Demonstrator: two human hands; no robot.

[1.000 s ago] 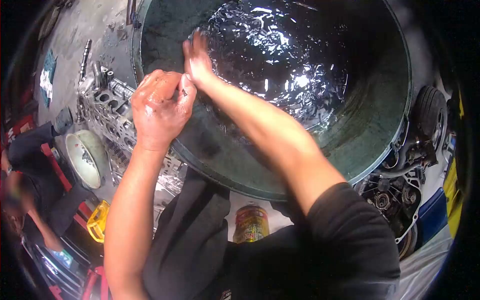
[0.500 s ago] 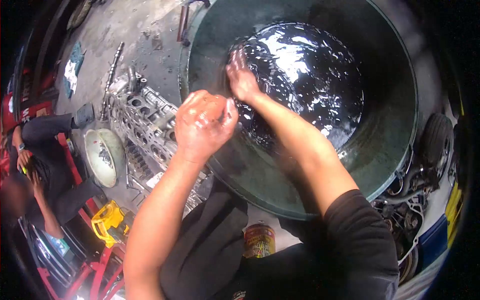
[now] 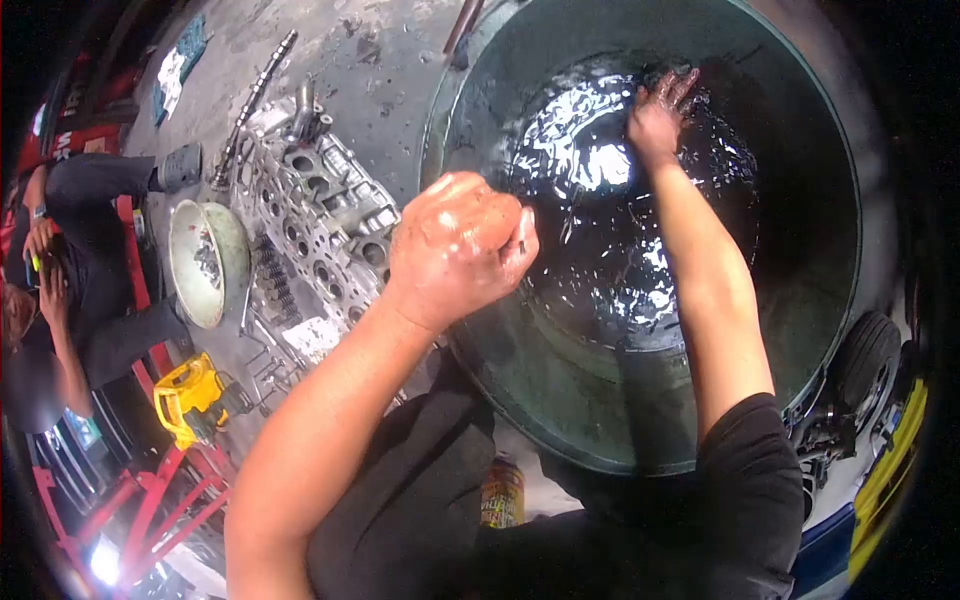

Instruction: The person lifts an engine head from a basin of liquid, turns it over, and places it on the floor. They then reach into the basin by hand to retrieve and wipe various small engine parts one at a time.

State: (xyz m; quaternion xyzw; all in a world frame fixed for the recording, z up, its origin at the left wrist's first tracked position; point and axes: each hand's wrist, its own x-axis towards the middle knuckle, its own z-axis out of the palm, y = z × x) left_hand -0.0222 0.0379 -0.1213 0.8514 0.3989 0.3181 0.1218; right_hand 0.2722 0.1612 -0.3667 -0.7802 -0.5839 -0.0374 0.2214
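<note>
My left hand (image 3: 460,240), wet and closed in a fist, is raised over the near left rim of a large dark green tub (image 3: 560,435). Whatever lies inside its fingers, if anything, is hidden. My right hand (image 3: 660,118) reaches into the tub with its fingers apart, at the surface of the dark, shiny liquid (image 3: 600,230). No object shows in that hand. Ripples and bright reflections cover the liquid, and its bottom cannot be seen.
Left of the tub lie an engine cylinder head (image 3: 310,220), a camshaft (image 3: 255,110) and a bowl of small parts (image 3: 185,260). A yellow tool (image 3: 185,400) stands by another seated person (image 3: 85,250). A can (image 3: 502,495) is below me; a tyre (image 3: 868,358) sits right.
My right hand has moved right across the liquid, from the tub's left side to its far middle. My left fist stays closed and appears farther right and lower as the view shifts.
</note>
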